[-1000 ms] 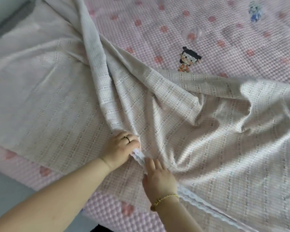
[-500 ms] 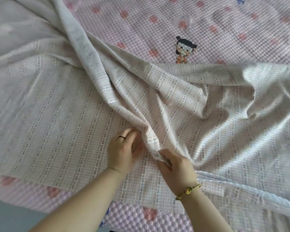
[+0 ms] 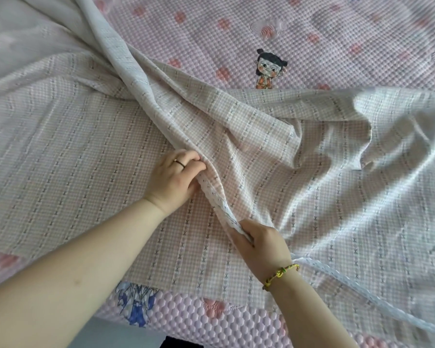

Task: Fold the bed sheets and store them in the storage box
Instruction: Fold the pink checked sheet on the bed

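The bed sheet (image 3: 73, 151), a thin checked cotton with stitched stripes, lies spread and rumpled over the bed. One long ridge of it is gathered up and runs away to the top left. It looks light, soft and limp: it will likely sag and wrinkle wherever it is not held, should not slide much on the quilting beneath, and has nothing in it to break. The best hold is probably the white lace hem (image 3: 212, 200), a firmer edge that gives a straight line to fold by. The left hand (image 3: 172, 180) grips the ridge where the hem begins, its fingers (image 3: 190, 159) curled over the cloth. The right hand (image 3: 264, 249) pinches the hem lower down, fingers closed on it, and a stretch of hem runs between the two hands. Beneath is the bed's pink quilted cover (image 3: 236, 26), printed with red hearts and a cartoon child (image 3: 268, 69). A strip of grey floor (image 3: 136, 335) shows below the bed's edge. No storage box is in view.
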Demonstrator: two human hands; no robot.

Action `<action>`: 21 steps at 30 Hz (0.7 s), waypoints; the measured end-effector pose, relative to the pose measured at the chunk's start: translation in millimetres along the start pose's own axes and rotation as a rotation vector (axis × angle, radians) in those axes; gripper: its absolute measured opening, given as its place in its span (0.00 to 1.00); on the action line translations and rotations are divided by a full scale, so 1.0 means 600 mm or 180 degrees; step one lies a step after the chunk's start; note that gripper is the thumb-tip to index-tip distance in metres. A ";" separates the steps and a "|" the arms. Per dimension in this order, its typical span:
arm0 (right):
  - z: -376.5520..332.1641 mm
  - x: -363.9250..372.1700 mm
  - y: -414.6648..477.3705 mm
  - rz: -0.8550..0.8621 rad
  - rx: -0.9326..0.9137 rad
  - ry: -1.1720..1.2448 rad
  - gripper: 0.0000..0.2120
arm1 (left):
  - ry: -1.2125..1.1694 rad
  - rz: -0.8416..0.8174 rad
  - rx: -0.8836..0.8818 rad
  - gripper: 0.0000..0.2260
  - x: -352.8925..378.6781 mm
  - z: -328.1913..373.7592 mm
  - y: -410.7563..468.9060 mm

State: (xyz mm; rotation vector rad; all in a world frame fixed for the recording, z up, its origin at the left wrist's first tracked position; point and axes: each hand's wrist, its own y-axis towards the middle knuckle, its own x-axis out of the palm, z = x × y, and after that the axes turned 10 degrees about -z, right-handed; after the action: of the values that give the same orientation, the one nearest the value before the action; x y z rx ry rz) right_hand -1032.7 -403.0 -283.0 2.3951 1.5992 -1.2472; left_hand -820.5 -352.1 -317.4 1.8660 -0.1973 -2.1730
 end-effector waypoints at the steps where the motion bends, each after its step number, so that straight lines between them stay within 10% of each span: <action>1: 0.001 -0.002 -0.001 -0.0016 0.0045 -0.0065 0.24 | 0.0018 -0.0105 0.0114 0.10 -0.004 -0.003 0.002; 10: 0.011 0.020 0.007 0.0586 -0.0385 -0.0535 0.07 | -0.0320 -0.0746 0.0713 0.14 -0.029 0.041 0.008; 21: 0.033 0.040 0.001 0.0811 -0.0445 -0.1361 0.12 | 0.0008 -0.1580 -0.0411 0.15 -0.034 -0.017 0.003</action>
State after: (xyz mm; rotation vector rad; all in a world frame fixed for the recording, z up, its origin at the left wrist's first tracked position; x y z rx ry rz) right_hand -1040.1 -392.6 -311.4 1.9938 1.1764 -1.4169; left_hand -807.6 -347.1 -299.2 2.0013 0.4445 -2.4133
